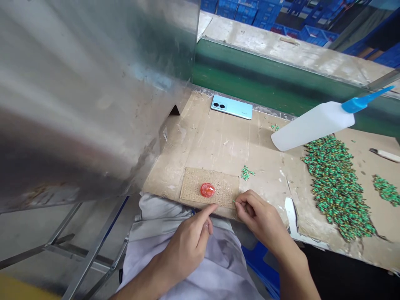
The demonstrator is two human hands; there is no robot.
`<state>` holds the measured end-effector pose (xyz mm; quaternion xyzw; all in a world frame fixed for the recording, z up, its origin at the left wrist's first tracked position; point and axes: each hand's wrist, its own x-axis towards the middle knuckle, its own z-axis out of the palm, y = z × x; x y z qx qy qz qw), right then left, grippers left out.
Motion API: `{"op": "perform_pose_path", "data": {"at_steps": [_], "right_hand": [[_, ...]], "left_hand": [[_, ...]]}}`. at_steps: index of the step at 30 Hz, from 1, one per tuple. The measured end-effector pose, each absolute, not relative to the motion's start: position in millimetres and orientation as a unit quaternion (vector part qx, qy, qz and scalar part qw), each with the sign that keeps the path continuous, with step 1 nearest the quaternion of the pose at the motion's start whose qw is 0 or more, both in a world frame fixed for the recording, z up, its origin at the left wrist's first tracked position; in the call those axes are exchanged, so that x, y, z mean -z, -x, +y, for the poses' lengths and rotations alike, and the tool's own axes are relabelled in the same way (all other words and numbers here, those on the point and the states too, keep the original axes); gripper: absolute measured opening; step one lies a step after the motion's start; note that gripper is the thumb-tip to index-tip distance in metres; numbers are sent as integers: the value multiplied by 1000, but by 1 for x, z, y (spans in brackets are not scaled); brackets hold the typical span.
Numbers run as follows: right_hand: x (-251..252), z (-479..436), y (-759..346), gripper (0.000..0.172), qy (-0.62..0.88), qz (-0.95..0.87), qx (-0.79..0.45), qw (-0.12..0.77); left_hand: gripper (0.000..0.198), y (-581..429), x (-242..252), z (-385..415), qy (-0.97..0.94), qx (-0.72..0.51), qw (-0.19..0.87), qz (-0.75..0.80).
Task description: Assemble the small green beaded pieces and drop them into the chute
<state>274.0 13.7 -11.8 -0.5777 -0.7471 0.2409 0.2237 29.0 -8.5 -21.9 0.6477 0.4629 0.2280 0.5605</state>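
Our right hand pinches a tiny green part between thumb and forefinger, the fingers closed on it at the right edge of a speckled tan pad. Our left hand lies just left of those fingers and holds nothing, its forefinger stretched out with its tip at the pad's near edge.

Just ahead of the fingers, a glossy red lump sits on the pad, which rests on a cardboard-covered desk. A small cluster of green parts lies just beyond them, and a large heap of green parts spreads well to their right, with a smaller heap past it. Farther ahead are a white squeeze bottle with a blue nozzle and a pale blue phone. A steel panel rises well to the left of the fingers.
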Motion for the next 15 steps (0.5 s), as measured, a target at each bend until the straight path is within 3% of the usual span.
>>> {"op": "perform_pose_path", "data": {"at_steps": [4, 7, 10, 15], "right_hand": [[3, 13, -278, 15, 584, -732, -246, 249], [-4, 7, -275, 13, 578, -708, -247, 323], [-10, -4, -261, 11, 538, -679, -287, 409], [-12, -21, -232, 12, 475, -622, -367, 503]], "left_hand": [[37, -28, 19, -14, -590, -289, 611, 443], [21, -31, 17, -17, -440, -355, 725, 394], [28, -34, 15, -16, -286, -399, 814, 311], [31, -32, 4, -9, -165, -432, 840, 285]]}}
